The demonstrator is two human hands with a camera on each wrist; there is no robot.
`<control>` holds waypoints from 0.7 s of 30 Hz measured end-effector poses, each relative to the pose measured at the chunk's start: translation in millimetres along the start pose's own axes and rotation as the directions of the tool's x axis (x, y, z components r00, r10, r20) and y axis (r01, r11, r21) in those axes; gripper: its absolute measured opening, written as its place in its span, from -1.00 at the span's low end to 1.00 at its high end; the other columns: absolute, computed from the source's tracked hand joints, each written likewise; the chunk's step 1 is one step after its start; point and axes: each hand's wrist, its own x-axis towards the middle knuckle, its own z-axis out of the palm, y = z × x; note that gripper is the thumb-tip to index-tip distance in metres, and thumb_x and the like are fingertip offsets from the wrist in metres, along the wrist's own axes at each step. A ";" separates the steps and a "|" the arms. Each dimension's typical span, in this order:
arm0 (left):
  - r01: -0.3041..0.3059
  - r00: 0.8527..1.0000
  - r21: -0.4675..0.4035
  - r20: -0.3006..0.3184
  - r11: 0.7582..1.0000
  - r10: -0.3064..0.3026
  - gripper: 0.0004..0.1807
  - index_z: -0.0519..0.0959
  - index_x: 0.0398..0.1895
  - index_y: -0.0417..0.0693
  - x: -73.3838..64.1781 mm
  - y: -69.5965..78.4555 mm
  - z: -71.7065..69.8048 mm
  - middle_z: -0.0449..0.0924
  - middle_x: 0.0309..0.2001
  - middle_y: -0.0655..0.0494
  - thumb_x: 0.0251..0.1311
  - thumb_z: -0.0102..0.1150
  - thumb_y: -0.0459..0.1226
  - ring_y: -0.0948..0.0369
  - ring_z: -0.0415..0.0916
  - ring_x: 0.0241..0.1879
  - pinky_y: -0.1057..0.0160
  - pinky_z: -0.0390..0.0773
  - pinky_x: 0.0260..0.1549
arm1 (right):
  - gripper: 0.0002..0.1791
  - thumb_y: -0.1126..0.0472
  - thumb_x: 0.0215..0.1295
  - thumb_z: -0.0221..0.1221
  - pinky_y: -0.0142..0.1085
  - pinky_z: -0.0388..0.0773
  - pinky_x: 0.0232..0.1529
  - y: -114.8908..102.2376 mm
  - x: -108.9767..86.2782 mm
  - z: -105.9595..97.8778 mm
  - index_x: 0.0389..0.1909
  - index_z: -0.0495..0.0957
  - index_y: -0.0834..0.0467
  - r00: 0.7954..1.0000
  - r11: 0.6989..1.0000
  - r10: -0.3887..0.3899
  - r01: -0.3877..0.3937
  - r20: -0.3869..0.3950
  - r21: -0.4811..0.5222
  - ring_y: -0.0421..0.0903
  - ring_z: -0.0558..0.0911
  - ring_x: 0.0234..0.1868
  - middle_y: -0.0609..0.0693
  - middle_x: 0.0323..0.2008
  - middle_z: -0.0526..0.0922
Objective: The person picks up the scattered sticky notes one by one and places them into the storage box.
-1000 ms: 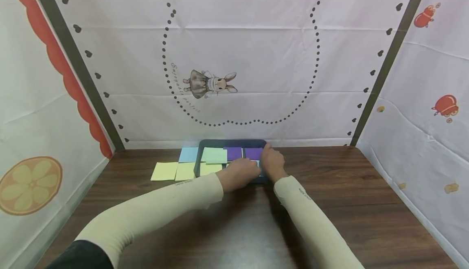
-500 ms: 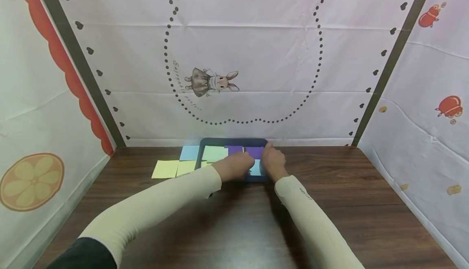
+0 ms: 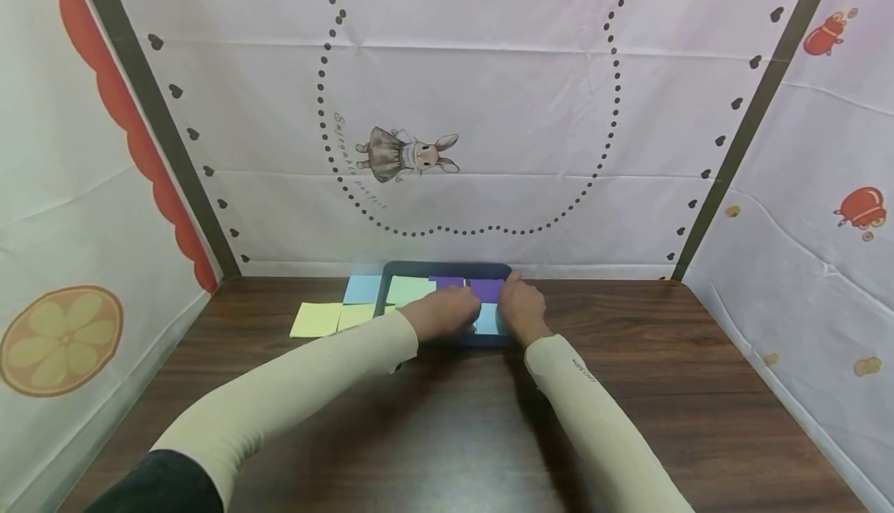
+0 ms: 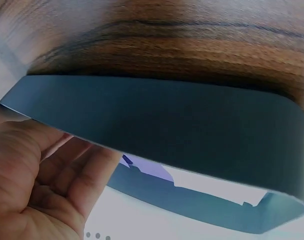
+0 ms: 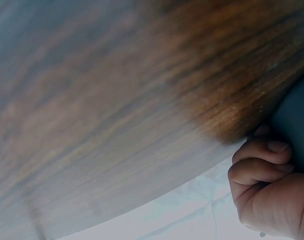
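Note:
A dark blue-grey tray [image 3: 447, 269] stands at the table's back edge with square sticky notes in it. Green notes [image 3: 407, 290] lie at its left, purple notes [image 3: 486, 290] at the back right, light blue notes [image 3: 491, 320] at the front right. My left hand [image 3: 447, 312] reaches over the front wall [image 4: 157, 125]; its fingertips are hidden inside, so whether they hold a note cannot be told. My right hand [image 3: 522, 310] grips the tray's right end, fingers curled against the wall in the right wrist view.
Outside the tray, to its left, lie yellow notes [image 3: 316, 320], more yellow notes [image 3: 357, 315] and blue notes [image 3: 362, 289]. A white printed cloth [image 3: 489, 109] hangs right behind the tray. The brown wooden table [image 3: 628, 358] extends to the front and right.
My left hand has shifted a little left inside the tray, uncovering the light blue notes and covering more of the yellow ones at the front left. My right hand stays on the tray's end.

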 end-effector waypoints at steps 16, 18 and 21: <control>0.006 0.995 0.017 -0.097 1.000 -0.004 -0.95 0.86 -0.21 0.01 -45.4 26.4 -42.7 0.91 -0.25 0.11 0.46 0.49 -0.32 0.18 0.82 -0.32 0.16 0.85 -0.19 | -0.74 0.17 0.75 -0.07 0.04 0.75 -0.40 -1.6 -0.2 -5.8 0.13 0.42 0.30 0.998 1.000 0.019 -0.020 0.052 0.018 0.15 0.83 -0.26 0.23 -0.30 0.76; 0.019 0.993 0.037 -0.120 0.999 -0.015 -0.96 0.86 -0.19 0.03 -50.5 27.8 -46.0 0.91 -0.24 0.13 0.46 0.49 -0.30 0.19 0.82 -0.31 0.18 0.84 -0.19 | -0.72 0.18 0.75 -0.08 0.06 0.76 -0.37 -1.8 -0.8 -5.7 0.17 0.41 0.32 0.998 1.000 0.017 -0.018 0.058 0.022 0.17 0.84 -0.24 0.24 -0.28 0.77; 0.044 0.991 0.033 -0.130 0.998 -0.039 -0.96 0.87 -0.13 0.02 -55.0 26.2 -49.5 0.92 -0.19 0.10 0.46 0.50 -0.29 0.17 0.83 -0.29 0.17 0.84 -0.15 | -0.70 0.20 0.74 -0.07 0.08 0.79 -0.32 -1.8 -2.9 -6.0 0.20 0.41 0.34 0.998 1.000 0.009 -0.010 0.057 0.026 0.19 0.85 -0.22 0.26 -0.27 0.78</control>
